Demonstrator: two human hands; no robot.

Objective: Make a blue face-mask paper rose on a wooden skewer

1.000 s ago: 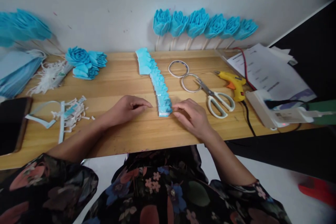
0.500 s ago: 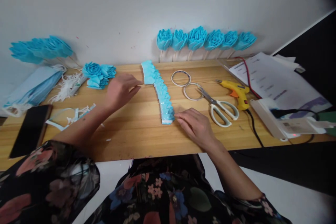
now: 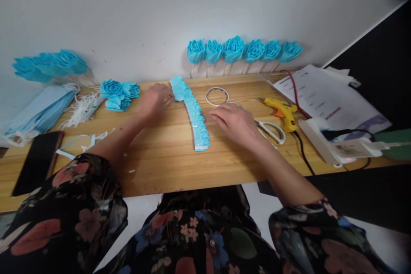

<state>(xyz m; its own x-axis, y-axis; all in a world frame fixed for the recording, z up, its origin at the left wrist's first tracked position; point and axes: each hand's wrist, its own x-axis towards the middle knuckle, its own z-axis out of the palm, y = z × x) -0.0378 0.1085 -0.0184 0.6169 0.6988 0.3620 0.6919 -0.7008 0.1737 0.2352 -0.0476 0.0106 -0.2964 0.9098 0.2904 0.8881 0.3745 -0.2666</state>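
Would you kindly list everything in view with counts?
Pleated strip: 1, blue, centre
Standing flowers: 6, blue, back right
Leaning flowers: 3+, blue, back left
Loose flowers: 3, blue, left
Mask stack: 1, pale blue, left
Cord bundle: 1, white, left
Phone: 1, black, left
Scraps: several, white, right of phone
Rings: 2, white, right of pleated strip
Scissors: 1, white-handled, right
Glue gun: 1, yellow, right
Cables: several, red, black, white, right
Papers: several, white, back right
Power strip: 1, white, right
Green item: 1, green, right edge
Table: 1, brown, beneath
Wall: 1, grey, behind
Sleeves: 2, black floral, foreground
Left hand: 1, bare, pleated strip's far end
Right hand: 1, bare, right of pleated strip
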